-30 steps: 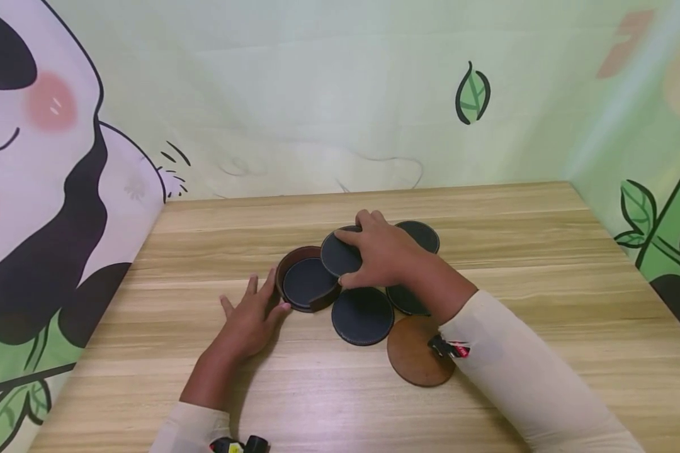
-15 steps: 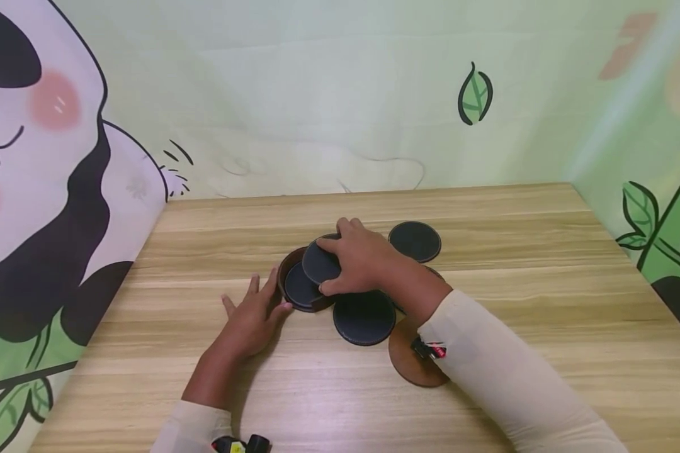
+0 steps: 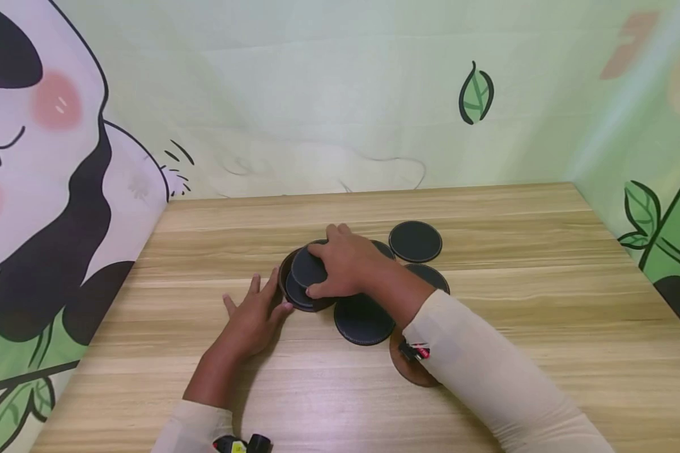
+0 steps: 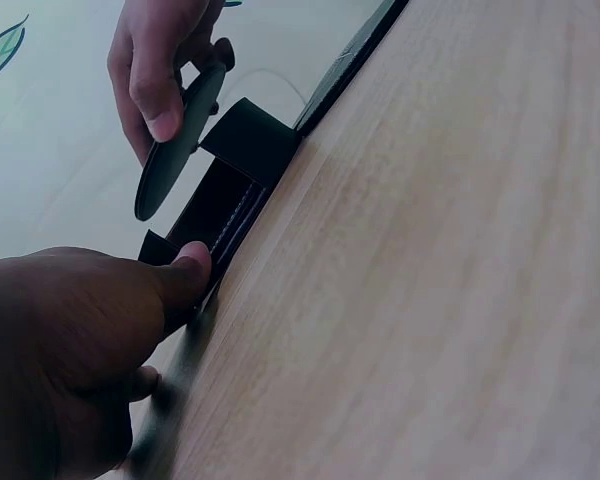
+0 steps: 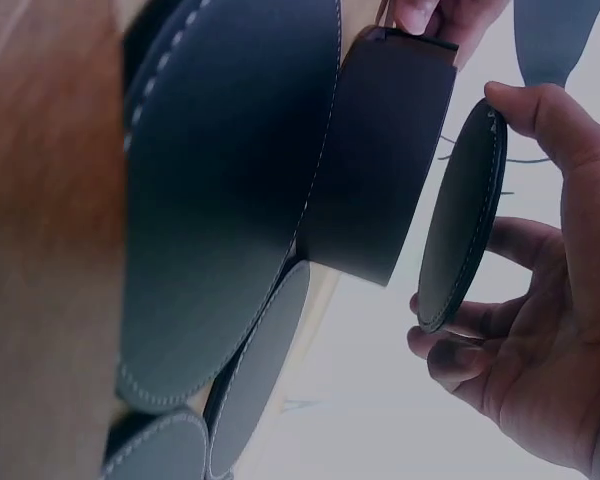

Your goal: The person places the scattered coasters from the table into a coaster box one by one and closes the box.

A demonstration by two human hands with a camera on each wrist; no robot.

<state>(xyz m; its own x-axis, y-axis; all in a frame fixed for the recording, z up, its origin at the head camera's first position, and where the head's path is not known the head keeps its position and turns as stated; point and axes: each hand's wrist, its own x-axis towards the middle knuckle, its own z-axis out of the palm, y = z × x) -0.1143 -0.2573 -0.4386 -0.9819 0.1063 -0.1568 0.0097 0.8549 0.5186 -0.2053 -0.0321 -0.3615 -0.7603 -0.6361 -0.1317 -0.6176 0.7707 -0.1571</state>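
My right hand (image 3: 348, 261) pinches a round black coaster (image 3: 308, 270) by its edges, over the round dark brown coaster holder (image 3: 324, 306). In the right wrist view the coaster (image 5: 465, 220) is tilted, thumb on one edge and fingertips on the opposite one, apart from the holder (image 5: 380, 150). My left hand (image 3: 252, 327) rests against the holder's left side, fingers spread, its thumb (image 4: 192, 262) touching the wall by the notch. Another black coaster (image 3: 298, 296) lies inside the holder, partly hidden beneath the held one.
Right of the holder, several black coasters lie on the wooden table (image 3: 175, 251), including a near one (image 3: 364, 321) and a far one (image 3: 415, 241). A brown coaster (image 3: 410, 368) lies partly under the right sleeve. Behind the table hangs a printed backdrop (image 3: 317, 94).
My right hand has moved left and slightly toward me with the black coaster, from the holder's right edge to over its opening. The left hand has stayed at the holder's side.
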